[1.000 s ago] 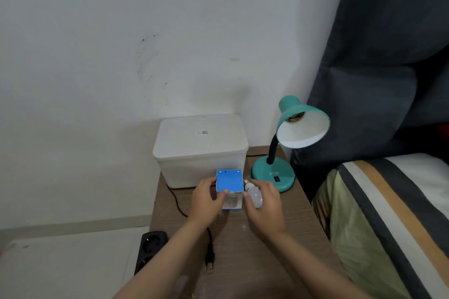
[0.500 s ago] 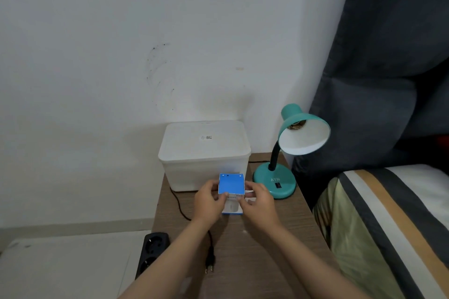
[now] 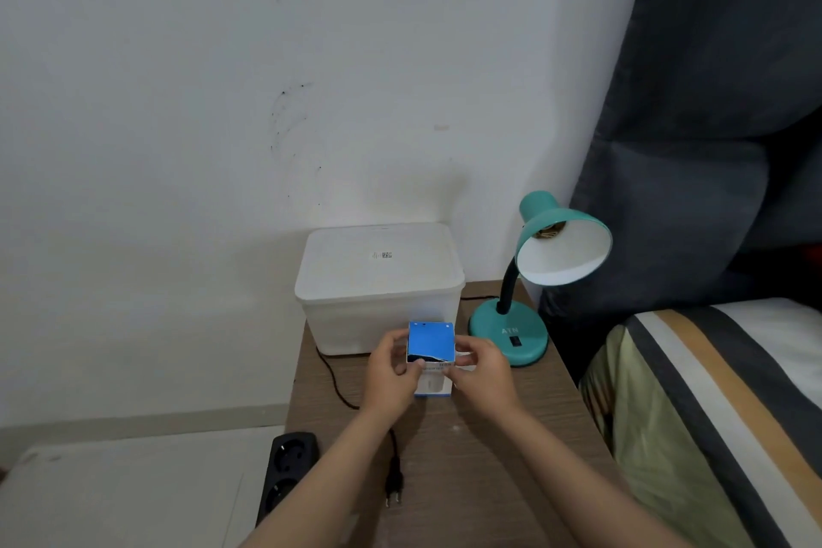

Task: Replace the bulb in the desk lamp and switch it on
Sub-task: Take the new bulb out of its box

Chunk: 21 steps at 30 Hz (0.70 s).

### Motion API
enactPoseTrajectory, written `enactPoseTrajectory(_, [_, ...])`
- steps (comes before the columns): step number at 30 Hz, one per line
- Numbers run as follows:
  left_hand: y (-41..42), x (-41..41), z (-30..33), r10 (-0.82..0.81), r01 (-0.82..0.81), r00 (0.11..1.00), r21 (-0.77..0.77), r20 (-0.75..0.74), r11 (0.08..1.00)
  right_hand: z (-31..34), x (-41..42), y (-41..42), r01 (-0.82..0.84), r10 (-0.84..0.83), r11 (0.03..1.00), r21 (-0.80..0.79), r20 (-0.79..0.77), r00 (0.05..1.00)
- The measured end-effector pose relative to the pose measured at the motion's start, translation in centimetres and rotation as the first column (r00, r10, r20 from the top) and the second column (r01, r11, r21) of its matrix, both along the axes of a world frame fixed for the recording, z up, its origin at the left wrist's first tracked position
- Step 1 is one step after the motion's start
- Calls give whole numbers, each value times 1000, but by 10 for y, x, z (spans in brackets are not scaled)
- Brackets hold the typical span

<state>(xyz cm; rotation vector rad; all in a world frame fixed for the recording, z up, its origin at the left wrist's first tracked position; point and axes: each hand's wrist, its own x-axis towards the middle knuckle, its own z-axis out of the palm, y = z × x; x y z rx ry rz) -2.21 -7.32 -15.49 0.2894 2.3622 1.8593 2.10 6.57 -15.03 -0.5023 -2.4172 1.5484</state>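
A small cardboard bulb box with a bright blue top flap (image 3: 430, 343) and white sides stands near the middle of the frame on a brown wood-grain bedside table (image 3: 485, 445). The left hand (image 3: 393, 374) grasps the box from its left side, thumb and fingers curled round the upper edge. The right hand (image 3: 478, 372) grips the box from the right, its fingers pinching at the blue flap, which is partly lifted and shows a dark gap beneath its front edge. Whether a bulb lies inside the box cannot be told, as the opening is hidden by the flap and the fingers.

Just right of the box, at centre right of the frame, stands a teal desk lamp (image 3: 533, 271) with a round base, a black flexible neck and a cone shade that is white inside. The shade tilts toward the camera and its socket looks bare. A black rocker switch (image 3: 515, 341) sits on the base.

Behind the box, against the white wall, rests a translucent white plastic storage container with a lid (image 3: 378, 280). A black cord runs from the lamp behind the container and down the table to a black two-pin plug (image 3: 394, 489) lying loose on the wood at lower centre. A black power strip (image 3: 289, 474) lies on the floor at lower left of the table. A striped bed cover (image 3: 711, 405) fills the lower right.
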Motion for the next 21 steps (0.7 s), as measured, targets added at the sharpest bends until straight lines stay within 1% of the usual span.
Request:
enactPoseTrajectory(6, [-9,5,-1,8,-8,1000,-2,23,1000,1,1,-2,-46,41,994,-95,-54,998])
enactPoseTrajectory(8, [-12,7,-2,4,-3,1000,-26,23,1000,1,2,-5,-37,30,992,-122,-62,998])
enactPoseTrajectory(11, [-16,10,-3,-18,18,1000,-52,10,998,3,8,-10,-37,29,993,-113,-69,997])
enactPoseTrajectory(15, [-21,9,-5,-61,60,998,-75,-6,995,6,12,-11,-130,128,991,-32,-60,990])
enactPoseTrajectory(18, [-24,5,-9,-133,131,991,-110,-5,985,11,13,-10,-180,179,983,-43,-22,984])
enactPoseTrajectory(21, [-27,-1,-13,-198,193,980,-204,-1,960,18,13,-5,-254,257,960,-115,14,966])
